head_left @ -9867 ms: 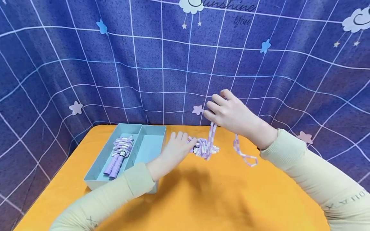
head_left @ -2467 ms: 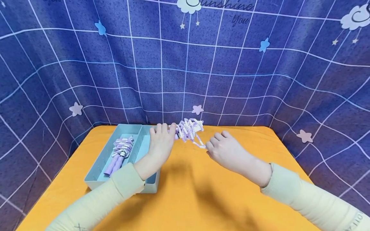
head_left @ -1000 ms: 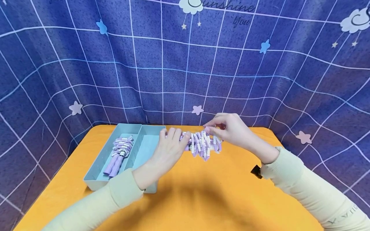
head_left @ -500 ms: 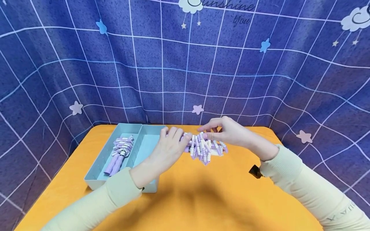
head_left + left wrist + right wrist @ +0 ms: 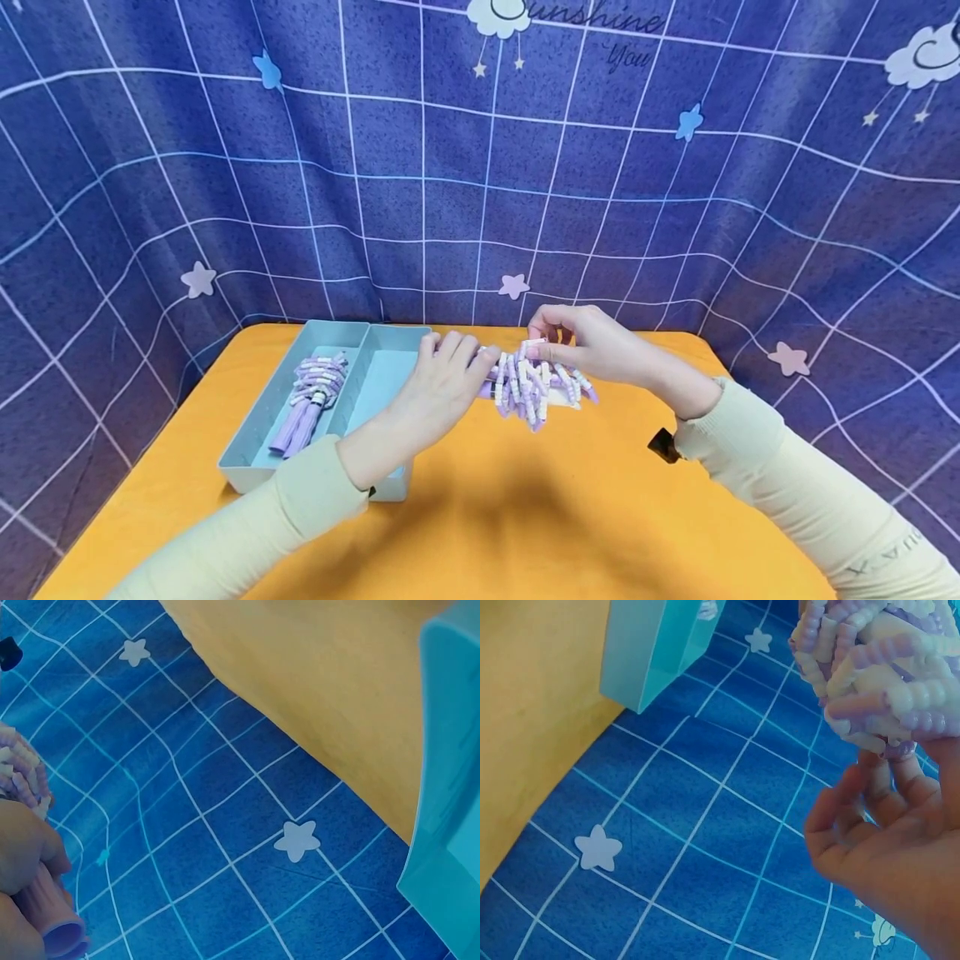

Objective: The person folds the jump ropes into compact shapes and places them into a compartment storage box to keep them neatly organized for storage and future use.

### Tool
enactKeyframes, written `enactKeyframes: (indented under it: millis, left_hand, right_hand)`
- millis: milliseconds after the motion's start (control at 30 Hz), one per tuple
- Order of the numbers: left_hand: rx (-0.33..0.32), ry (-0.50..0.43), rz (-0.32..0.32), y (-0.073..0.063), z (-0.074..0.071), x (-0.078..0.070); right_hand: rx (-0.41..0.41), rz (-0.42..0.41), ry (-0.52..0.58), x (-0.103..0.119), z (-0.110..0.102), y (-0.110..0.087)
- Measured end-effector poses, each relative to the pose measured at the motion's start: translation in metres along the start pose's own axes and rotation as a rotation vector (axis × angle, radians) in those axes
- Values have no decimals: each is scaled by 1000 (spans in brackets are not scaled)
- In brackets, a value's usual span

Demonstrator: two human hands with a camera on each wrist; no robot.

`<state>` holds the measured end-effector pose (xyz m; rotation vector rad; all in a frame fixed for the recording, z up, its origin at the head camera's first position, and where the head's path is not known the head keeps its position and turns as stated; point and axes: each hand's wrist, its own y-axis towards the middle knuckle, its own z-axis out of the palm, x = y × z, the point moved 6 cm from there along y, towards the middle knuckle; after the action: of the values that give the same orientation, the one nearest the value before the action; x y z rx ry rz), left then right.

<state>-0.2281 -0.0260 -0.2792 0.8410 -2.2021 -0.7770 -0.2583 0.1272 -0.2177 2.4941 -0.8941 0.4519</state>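
A purple-and-white beaded jump rope [image 5: 525, 385] is bundled up above the table, its cord wound in loops. My left hand [image 5: 441, 390] grips it by the handle end; in the left wrist view a purple handle [image 5: 56, 922] sticks out below the fingers. At the top of the bundle my right hand [image 5: 592, 340] pinches a beaded strand between thumb and fingers. The right wrist view shows the beaded loops [image 5: 870, 667] close up, right at the fingertips. A second bundled jump rope [image 5: 318, 385], with two purple handles, lies in the box's left compartment.
The light blue two-compartment box [image 5: 412, 333] stands on the left of the orange table [image 5: 570, 517], beside my left forearm. Behind the table's far edge hangs a blue gridded curtain [image 5: 450, 208] with stars and clouds.
The right hand first pulls out a long loose length of beaded cord, which is now gathered into the bundle. The left hand keeps its grip, and the second jump rope stays in the box.
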Motion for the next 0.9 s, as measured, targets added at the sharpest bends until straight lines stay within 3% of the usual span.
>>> enactKeyframes:
  millis: [267, 467, 733, 900]
  left_hand:
    - [26, -19, -25, -2, 5, 1]
    - [24, -3, -9, -1, 5, -1]
    - [38, -2, -19, -2, 9, -1]
    - [43, 6, 1, -2, 9, -1]
  right_hand:
    - [40, 37, 73, -1, -1, 0]
    - [22, 0, 82, 2, -3, 1]
    - [-74, -105, -109, 13, -4, 2]
    - [30, -65, 36, 13, -5, 4]
